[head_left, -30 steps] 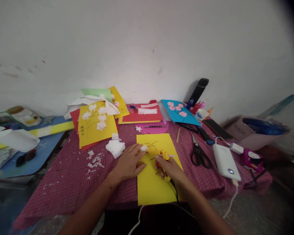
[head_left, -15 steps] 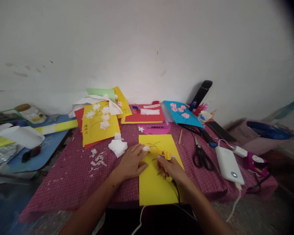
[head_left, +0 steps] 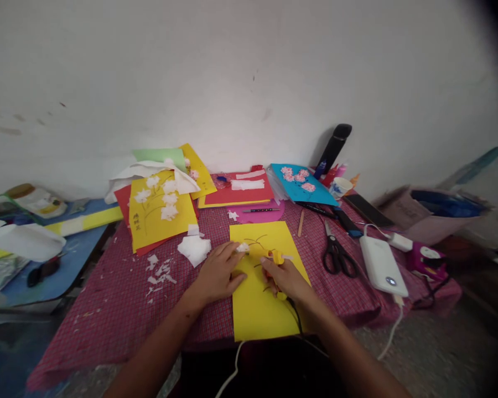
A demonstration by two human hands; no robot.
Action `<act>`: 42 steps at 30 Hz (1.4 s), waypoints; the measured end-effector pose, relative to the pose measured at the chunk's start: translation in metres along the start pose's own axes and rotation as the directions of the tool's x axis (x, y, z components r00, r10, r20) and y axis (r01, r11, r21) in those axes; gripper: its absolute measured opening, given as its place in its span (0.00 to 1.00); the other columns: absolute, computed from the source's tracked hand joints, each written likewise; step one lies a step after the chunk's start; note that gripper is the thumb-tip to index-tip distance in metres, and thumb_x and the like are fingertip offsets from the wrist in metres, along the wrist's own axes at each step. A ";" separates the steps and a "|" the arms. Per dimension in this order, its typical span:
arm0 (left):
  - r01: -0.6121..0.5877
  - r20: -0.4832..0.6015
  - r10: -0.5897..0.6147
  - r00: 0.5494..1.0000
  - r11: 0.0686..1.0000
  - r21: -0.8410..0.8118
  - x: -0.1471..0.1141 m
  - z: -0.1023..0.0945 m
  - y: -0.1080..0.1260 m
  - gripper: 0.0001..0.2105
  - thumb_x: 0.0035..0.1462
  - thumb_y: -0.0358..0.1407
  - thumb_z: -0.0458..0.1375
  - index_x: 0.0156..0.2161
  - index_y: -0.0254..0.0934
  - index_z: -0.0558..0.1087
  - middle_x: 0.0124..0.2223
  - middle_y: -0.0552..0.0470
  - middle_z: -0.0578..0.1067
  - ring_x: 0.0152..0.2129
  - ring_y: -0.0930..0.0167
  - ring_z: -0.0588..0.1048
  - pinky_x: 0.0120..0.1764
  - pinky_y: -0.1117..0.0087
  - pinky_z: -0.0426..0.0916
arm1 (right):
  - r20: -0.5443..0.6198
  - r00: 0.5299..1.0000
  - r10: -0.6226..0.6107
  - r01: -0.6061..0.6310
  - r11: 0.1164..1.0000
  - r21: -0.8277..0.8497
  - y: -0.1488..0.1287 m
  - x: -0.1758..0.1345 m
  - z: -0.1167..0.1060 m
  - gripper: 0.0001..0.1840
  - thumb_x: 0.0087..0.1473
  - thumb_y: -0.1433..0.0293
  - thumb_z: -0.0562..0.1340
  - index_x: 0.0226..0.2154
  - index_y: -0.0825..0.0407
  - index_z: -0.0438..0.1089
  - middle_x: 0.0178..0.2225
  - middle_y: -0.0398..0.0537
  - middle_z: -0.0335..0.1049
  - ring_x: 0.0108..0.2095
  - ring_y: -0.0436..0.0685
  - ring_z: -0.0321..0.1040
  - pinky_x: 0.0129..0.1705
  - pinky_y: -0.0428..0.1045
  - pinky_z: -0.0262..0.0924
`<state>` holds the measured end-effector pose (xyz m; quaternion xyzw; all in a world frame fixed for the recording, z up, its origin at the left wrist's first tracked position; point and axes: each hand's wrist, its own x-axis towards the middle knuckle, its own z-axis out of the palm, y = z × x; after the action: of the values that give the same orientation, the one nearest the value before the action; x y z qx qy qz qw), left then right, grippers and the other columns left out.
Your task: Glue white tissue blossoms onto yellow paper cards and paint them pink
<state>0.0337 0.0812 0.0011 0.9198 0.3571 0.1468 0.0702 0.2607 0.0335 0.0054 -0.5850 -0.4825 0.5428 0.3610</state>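
Note:
A yellow sheet of card (head_left: 255,318) with thin drawn branches lies in front of me on the checked tablecloth (head_left: 108,320). My left hand (head_left: 218,273) rests across its left edge, fingers stretched and thumb apart. Its fingertips touch or nearly touch a small white paper flower (head_left: 243,247) at the upper left of the card. Over the card's right half, my right hand (head_left: 290,279) is wrapped round a yellow hot glue gun (head_left: 277,257). A pale glue stick pokes out of it to the right, and a dark cord runs down from its handle. The nozzle is hard to make out.
Black scissors (head_left: 336,254) and a white power bank (head_left: 384,264) lie to the right. White paper (head_left: 194,249) and scraps (head_left: 161,273) lie left. Behind are a flower card (head_left: 161,215), red card (head_left: 219,194), a blue card (head_left: 294,190) and a paper cup (head_left: 340,188).
The whole view has shifted slightly, so things sit a little further left and higher. Both hands stay in nearly the same places over the card, with the glue gun still held.

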 end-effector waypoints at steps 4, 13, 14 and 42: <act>-0.008 -0.002 0.008 1.000 1.000 0.002 0.000 0.000 0.001 0.25 0.62 0.43 0.58 0.62 0.36 0.67 0.66 0.40 0.64 0.64 0.58 0.59 0.66 0.52 0.58 | -0.015 1.000 0.002 -0.002 1.000 -0.002 0.003 0.002 0.002 0.25 0.58 0.49 0.59 0.21 0.50 0.64 0.16 0.37 0.61 0.12 0.48 0.59 0.14 0.44 0.55; -0.012 0.004 0.012 1.000 1.000 0.026 -0.001 0.001 0.000 0.25 0.63 0.44 0.57 0.62 0.35 0.67 0.66 0.40 0.63 0.64 0.57 0.60 0.66 0.52 0.58 | -0.029 1.000 -0.003 0.002 0.999 -0.043 0.001 0.002 0.003 0.23 0.62 0.54 0.58 0.21 0.49 0.63 0.14 0.38 0.60 0.12 0.49 0.59 0.13 0.44 0.54; -0.011 0.005 0.011 1.000 1.000 0.027 -0.001 0.001 0.000 0.25 0.63 0.44 0.57 0.62 0.35 0.67 0.66 0.40 0.63 0.64 0.57 0.60 0.66 0.52 0.58 | -0.032 0.999 -0.003 0.002 0.999 -0.048 0.001 0.002 0.003 0.23 0.62 0.54 0.58 0.21 0.49 0.63 0.14 0.38 0.60 0.12 0.49 0.59 0.13 0.44 0.54; -0.004 -0.006 0.004 1.000 1.000 0.010 0.000 0.001 0.000 0.24 0.62 0.43 0.58 0.61 0.35 0.68 0.66 0.40 0.64 0.64 0.57 0.60 0.66 0.52 0.58 | -0.023 0.999 0.032 -0.033 0.997 -0.069 -0.004 -0.001 0.001 0.18 0.61 0.55 0.60 0.27 0.50 0.67 0.14 0.37 0.61 0.11 0.50 0.59 0.13 0.45 0.55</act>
<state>0.0346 0.0813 0.0000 0.9204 0.3562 0.1480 0.0644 0.2590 0.0337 0.0092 -0.6108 -0.4876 0.5251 0.3368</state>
